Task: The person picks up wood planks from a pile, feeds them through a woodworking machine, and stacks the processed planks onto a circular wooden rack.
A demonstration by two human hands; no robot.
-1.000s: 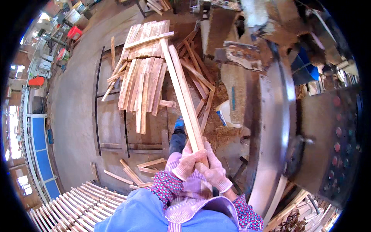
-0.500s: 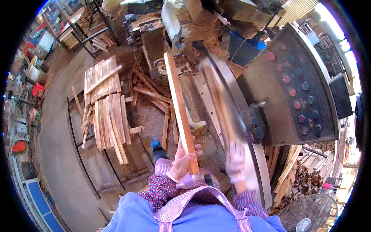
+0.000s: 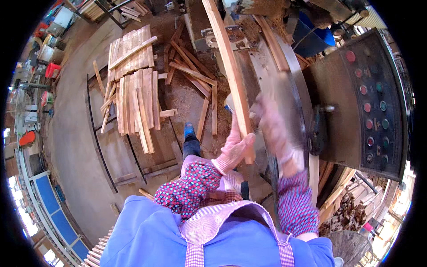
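Note:
My left hand (image 3: 233, 149) is wrapped round the near end of a long square wooden strip (image 3: 229, 62), which slants up and away from me. The strip's far end runs past the top of the view. To its right my right hand (image 3: 276, 129) is smeared by motion above the machine's metal bed (image 3: 262, 62), so its fingers cannot be made out. A second wooden strip (image 3: 272, 44) lies on that bed, farther off than my right hand and apart from it.
A dark control panel (image 3: 367, 107) with red and green buttons stands at the right. On the left, wooden strips (image 3: 135, 100) are stacked on a low metal frame. Loose offcuts (image 3: 191, 66) litter the floor beside the machine. A fan (image 3: 344, 249) stands at the lower right.
The strip on the machine bed has slid away from me, and my right hand has moved forward off its near end. My left hand has shifted forward with its strip. The view has turned slightly.

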